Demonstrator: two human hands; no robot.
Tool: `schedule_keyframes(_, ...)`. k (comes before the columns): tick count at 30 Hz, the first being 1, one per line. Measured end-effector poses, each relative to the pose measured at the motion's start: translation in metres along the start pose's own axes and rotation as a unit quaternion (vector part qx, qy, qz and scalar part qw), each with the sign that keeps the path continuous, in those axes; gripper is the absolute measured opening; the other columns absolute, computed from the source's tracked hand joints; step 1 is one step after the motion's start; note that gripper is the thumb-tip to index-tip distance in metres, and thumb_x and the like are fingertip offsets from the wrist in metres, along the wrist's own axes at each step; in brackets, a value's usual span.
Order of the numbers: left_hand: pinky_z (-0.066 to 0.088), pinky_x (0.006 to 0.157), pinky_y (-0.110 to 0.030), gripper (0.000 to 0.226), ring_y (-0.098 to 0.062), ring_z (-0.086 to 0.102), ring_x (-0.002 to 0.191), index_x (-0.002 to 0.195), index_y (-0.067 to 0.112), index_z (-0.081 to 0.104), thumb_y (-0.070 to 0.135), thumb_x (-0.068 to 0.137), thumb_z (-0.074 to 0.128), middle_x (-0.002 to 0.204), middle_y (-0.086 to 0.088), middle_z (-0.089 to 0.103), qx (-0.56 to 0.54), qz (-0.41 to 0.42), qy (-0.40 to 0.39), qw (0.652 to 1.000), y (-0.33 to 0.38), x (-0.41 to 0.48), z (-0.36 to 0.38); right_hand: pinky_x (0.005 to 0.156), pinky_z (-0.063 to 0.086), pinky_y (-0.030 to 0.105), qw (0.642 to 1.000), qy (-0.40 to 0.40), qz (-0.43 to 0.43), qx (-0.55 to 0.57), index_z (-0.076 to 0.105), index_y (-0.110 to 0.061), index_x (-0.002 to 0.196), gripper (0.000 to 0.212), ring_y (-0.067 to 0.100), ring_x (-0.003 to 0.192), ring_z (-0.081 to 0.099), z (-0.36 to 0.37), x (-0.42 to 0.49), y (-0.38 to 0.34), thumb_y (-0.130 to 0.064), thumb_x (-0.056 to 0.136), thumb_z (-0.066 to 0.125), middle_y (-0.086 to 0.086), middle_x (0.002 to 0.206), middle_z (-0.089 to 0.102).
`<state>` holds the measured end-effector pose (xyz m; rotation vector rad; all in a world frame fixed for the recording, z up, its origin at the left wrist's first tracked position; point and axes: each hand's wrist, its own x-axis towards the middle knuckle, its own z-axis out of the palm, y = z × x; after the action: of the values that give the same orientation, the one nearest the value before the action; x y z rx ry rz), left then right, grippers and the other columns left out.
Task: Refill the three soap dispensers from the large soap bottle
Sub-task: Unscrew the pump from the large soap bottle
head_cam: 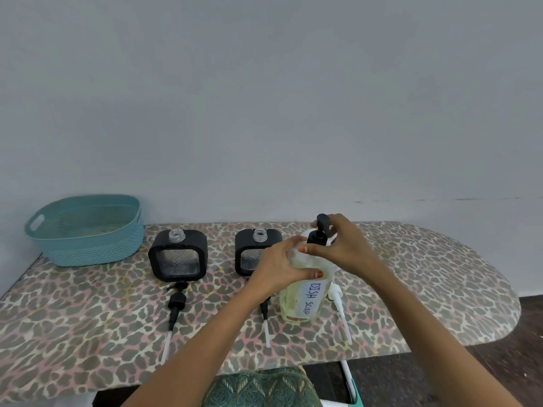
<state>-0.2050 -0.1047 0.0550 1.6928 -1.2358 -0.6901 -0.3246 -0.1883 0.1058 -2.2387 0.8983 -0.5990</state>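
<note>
Head view: dish soap bottle (297, 304) is clasped by left hand (279, 267), pump (318, 235) pinched by right hand (345, 245). Likely slippery, weighty; best gripped mid-body.

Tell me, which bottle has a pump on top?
The clear bottle labelled DISH SOAP, with the black pump. The left square bottle and the middle square bottle have bare open necks.
</note>
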Motion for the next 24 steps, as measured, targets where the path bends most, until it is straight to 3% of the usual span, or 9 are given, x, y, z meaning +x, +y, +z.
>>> schedule_keyframes(2, 0.044, 0.081, -0.017, 0.065, -0.004, 0.054, 0.098, 0.123, 0.024, 0.052, 0.029, 0.065, 0.081, 0.105, 0.010, 0.060, -0.005, 0.003, -0.001, 1.000, 0.001, 0.000, 0.000, 0.063, 0.038, 0.016, 0.999, 0.050, 0.008, 0.002, 0.055, -0.011, 0.088, 0.036, 0.017, 0.080, 0.053, 0.006, -0.002, 0.000, -0.028, 0.068, 0.079, 0.004, 0.091, 0.058)
schedule_keyframes(5, 0.042, 0.082, -0.017, 0.068, -0.006, 0.054, 0.102, 0.125, 0.025, 0.051, 0.030, 0.064, 0.081, 0.105, 0.012, 0.058, -0.004, 0.001, 0.001, 1.000, 0.000, 0.000, 0.000, 0.063, 0.041, 0.016, 0.998, 0.054, 0.016, 0.042, 0.061, -0.006, 0.089, 0.029, 0.018, 0.077, 0.058, 0.005, -0.004, -0.001, -0.019, 0.069, 0.078, 0.006, 0.085, 0.064)
schedule_keyframes(9, 0.042, 0.090, -0.022, 0.077, -0.007, 0.053, 0.110, 0.129, 0.025, 0.047, 0.035, 0.061, 0.082, 0.121, 0.006, 0.059, -0.006, -0.004, 0.001, 1.000, -0.004, 0.002, 0.001, 0.079, 0.047, 0.019, 0.985, 0.005, 0.050, 0.164, 0.062, -0.016, 0.101, 0.038, 0.014, 0.091, 0.063, -0.005, -0.006, 0.000, -0.003, 0.069, 0.077, 0.000, 0.095, 0.066)
schedule_keyframes(12, 0.045, 0.098, -0.030, 0.078, -0.009, 0.054, 0.114, 0.129, 0.026, 0.047, 0.038, 0.060, 0.083, 0.124, 0.004, 0.059, -0.008, -0.004, -0.002, 1.000, -0.006, 0.002, 0.002, 0.091, 0.043, 0.024, 0.982, -0.005, 0.053, 0.181, 0.059, -0.019, 0.112, 0.047, 0.008, 0.099, 0.058, -0.005, -0.008, 0.000, -0.001, 0.071, 0.074, -0.005, 0.104, 0.064)
schedule_keyframes(18, 0.043, 0.081, -0.014, 0.063, -0.004, 0.053, 0.102, 0.120, 0.027, 0.054, 0.031, 0.064, 0.082, 0.110, 0.010, 0.061, -0.012, 0.004, 0.002, 1.000, -0.004, 0.000, 0.001, 0.068, 0.041, 0.003, 0.987, 0.077, 0.037, 0.135, 0.053, -0.025, 0.105, 0.045, 0.008, 0.085, 0.056, 0.009, -0.010, -0.005, -0.018, 0.069, 0.079, -0.009, 0.090, 0.059)
schedule_keyframes(20, 0.042, 0.083, -0.016, 0.066, -0.003, 0.052, 0.103, 0.122, 0.027, 0.052, 0.030, 0.064, 0.082, 0.110, 0.011, 0.059, -0.016, 0.000, 0.001, 1.000, -0.004, -0.001, 0.000, 0.065, 0.038, -0.003, 0.989, 0.083, 0.038, 0.121, 0.055, -0.021, 0.108, 0.047, 0.004, 0.081, 0.055, 0.009, -0.010, -0.007, -0.017, 0.069, 0.080, -0.008, 0.088, 0.059)
schedule_keyframes(24, 0.041, 0.091, -0.021, 0.075, -0.002, 0.049, 0.107, 0.129, 0.024, 0.047, 0.032, 0.063, 0.082, 0.119, 0.009, 0.057, -0.022, -0.006, -0.002, 1.000, -0.004, 0.000, 0.000, 0.071, 0.048, 0.011, 0.989, 0.055, 0.038, 0.128, 0.065, -0.012, 0.094, 0.029, 0.010, 0.076, 0.062, 0.002, -0.010, -0.006, -0.009, 0.068, 0.079, -0.001, 0.081, 0.066)
